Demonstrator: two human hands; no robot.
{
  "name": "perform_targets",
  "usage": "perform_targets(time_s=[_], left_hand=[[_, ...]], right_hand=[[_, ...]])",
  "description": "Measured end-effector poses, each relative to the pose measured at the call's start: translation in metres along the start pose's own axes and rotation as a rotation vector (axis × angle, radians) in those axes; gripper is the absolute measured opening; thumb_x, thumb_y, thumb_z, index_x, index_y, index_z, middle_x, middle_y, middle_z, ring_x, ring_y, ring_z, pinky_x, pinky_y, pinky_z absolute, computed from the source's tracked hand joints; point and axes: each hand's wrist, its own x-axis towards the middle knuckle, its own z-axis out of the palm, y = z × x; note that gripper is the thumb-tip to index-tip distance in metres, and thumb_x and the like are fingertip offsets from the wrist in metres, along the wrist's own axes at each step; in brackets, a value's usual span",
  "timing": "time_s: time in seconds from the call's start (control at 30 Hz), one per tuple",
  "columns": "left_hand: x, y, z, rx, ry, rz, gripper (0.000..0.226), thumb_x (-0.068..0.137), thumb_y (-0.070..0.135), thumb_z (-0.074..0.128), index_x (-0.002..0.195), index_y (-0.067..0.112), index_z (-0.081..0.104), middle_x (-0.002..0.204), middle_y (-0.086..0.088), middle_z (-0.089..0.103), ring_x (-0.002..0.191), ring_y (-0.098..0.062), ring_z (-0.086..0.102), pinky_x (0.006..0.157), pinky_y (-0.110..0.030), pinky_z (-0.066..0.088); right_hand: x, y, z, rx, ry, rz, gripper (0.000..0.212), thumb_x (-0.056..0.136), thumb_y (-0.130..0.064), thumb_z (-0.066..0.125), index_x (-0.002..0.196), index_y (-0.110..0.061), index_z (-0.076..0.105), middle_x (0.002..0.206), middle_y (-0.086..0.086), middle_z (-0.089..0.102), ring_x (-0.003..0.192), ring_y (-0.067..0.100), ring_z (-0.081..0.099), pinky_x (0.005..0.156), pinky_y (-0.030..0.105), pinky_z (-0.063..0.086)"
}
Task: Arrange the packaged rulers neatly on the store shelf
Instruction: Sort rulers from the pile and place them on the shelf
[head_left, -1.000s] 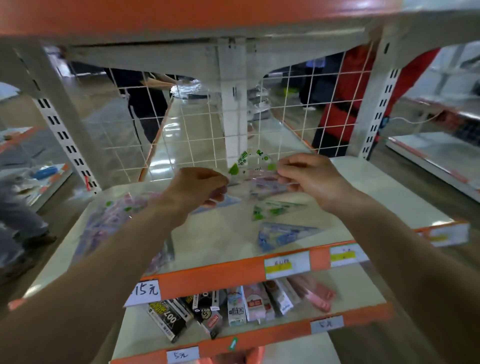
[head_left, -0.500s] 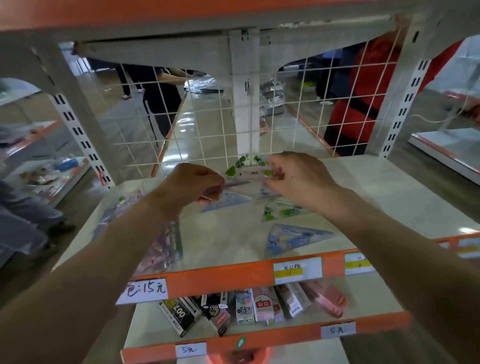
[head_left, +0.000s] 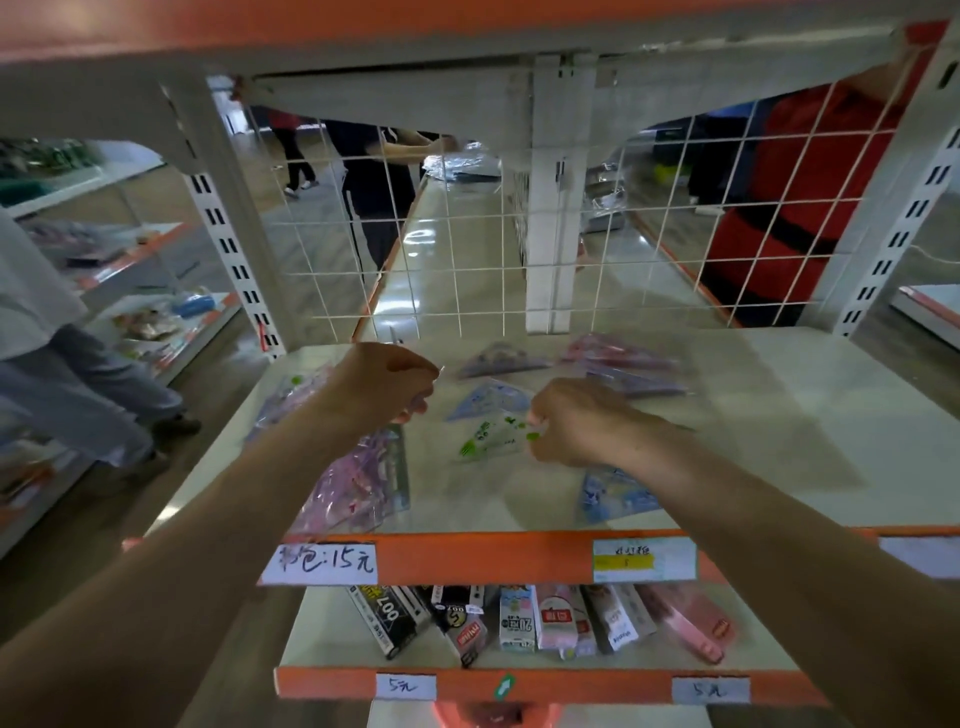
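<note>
A clear ruler package with green print (head_left: 491, 439) hangs low over the pale store shelf (head_left: 779, 447). My right hand (head_left: 576, 421) pinches its right edge. My left hand (head_left: 382, 384) is curled at its left side and seems to pinch the clear wrapper's corner, though blur hides the contact. A blue triangular ruler package (head_left: 488, 397) lies just behind it. Pink and purple packages (head_left: 623, 358) lie farther back, and another blue one (head_left: 613, 493) sits under my right forearm. A pile of pink packages (head_left: 358, 478) lies at the left front.
A white wire grid (head_left: 467, 260) closes the shelf's back, with a white post (head_left: 556, 208) in the middle. The lower shelf holds several small boxes (head_left: 519, 618). People stand behind the grid and at the left. An orange shelf overhangs above.
Both hands have come down and toward me with the green package, from chest height near the grid to just above the shelf. The view has tilted, showing more packages at the back.
</note>
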Motion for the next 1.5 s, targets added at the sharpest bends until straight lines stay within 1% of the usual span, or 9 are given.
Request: perform_targets(time_s=[0.27,0.5,0.63,0.77,0.83,0.93,1.1,1.37,1.5], left_hand=[[0.002,-0.003,0.000,0.007,-0.015,0.003,0.018,0.085,-0.001,0.057,0.086,0.011,0.070,0.069,-0.008,0.066,0.061,-0.015,0.061,0.058,-0.021,0.052],[0.002,-0.003,0.001,-0.014,-0.023,-0.004,0.021,0.086,-0.002,0.054,0.087,0.011,0.070,0.071,-0.006,0.068,0.062,-0.015,0.063,0.058,-0.023,0.052],[0.000,-0.001,0.002,-0.043,-0.031,-0.005,0.028,0.088,-0.003,0.053,0.108,0.014,0.062,0.079,-0.007,0.070,0.067,-0.019,0.064,0.068,-0.034,0.054],[-0.004,0.001,0.004,-0.079,-0.121,0.049,0.064,0.087,-0.005,0.055,0.139,0.025,0.034,0.082,-0.006,0.072,0.070,-0.023,0.066,0.076,-0.040,0.056],[-0.005,0.003,0.007,-0.160,-0.178,0.045,0.073,0.087,-0.007,0.055,0.145,0.024,0.024,0.080,-0.006,0.073,0.069,-0.023,0.066,0.066,-0.032,0.054],[-0.008,0.011,0.015,-0.219,-0.257,0.052,0.051,0.089,-0.009,0.052,0.134,0.013,0.043,0.083,-0.007,0.073,0.069,-0.020,0.068,0.067,-0.032,0.058],[-0.012,0.028,0.037,-0.225,-0.383,0.071,0.013,0.090,0.000,0.057,0.100,0.007,0.062,0.083,-0.009,0.073,0.073,-0.019,0.068,0.075,-0.032,0.056],[-0.006,0.061,0.070,-0.419,-0.266,0.153,0.004,0.088,0.008,0.061,0.088,0.008,0.065,0.074,-0.007,0.062,0.058,-0.016,0.054,0.058,-0.026,0.052],[-0.007,0.073,0.085,-0.606,-0.323,0.074,0.008,0.088,-0.002,0.057,0.081,0.002,0.060,0.072,-0.012,0.064,0.061,-0.023,0.063,0.064,-0.032,0.058]], right_hand=[[0.011,-0.010,0.008,-0.053,-0.028,-0.051,0.015,0.084,-0.018,0.057,0.070,-0.015,0.052,0.068,0.000,0.049,0.060,0.016,0.050,0.051,0.024,0.036],[0.007,-0.015,0.007,-0.067,-0.052,-0.082,0.016,0.087,-0.016,0.055,0.071,-0.015,0.050,0.069,-0.001,0.047,0.061,0.015,0.048,0.053,0.025,0.038],[0.003,-0.014,0.005,-0.026,-0.056,-0.082,0.010,0.089,-0.020,0.056,0.081,-0.016,0.053,0.080,-0.001,0.052,0.069,0.015,0.051,0.056,0.025,0.039],[-0.005,-0.003,-0.006,0.326,0.086,-0.042,0.032,0.093,-0.029,0.056,0.122,-0.015,0.059,0.114,0.004,0.062,0.100,0.019,0.059,0.084,0.030,0.046],[-0.009,0.003,-0.014,0.614,0.184,-0.016,0.026,0.095,-0.025,0.053,0.112,-0.009,0.065,0.105,0.011,0.067,0.087,0.019,0.061,0.076,0.031,0.047],[-0.015,0.008,-0.024,1.076,0.184,0.063,0.016,0.096,-0.019,0.053,0.092,-0.012,0.067,0.089,0.008,0.070,0.076,0.012,0.063,0.069,0.026,0.050],[-0.024,0.018,-0.031,1.298,0.210,0.040,0.010,0.092,-0.015,0.059,0.092,-0.013,0.069,0.085,0.003,0.073,0.074,0.011,0.067,0.064,0.022,0.052],[-0.048,0.051,-0.060,1.039,0.228,-0.068,0.011,0.093,-0.012,0.058,0.091,-0.017,0.067,0.076,0.000,0.069,0.068,0.009,0.062,0.066,0.020,0.053],[-0.056,0.075,-0.073,1.037,0.410,0.022,0.016,0.094,-0.012,0.058,0.107,-0.015,0.065,0.082,-0.002,0.067,0.071,0.006,0.064,0.064,0.013,0.053]])
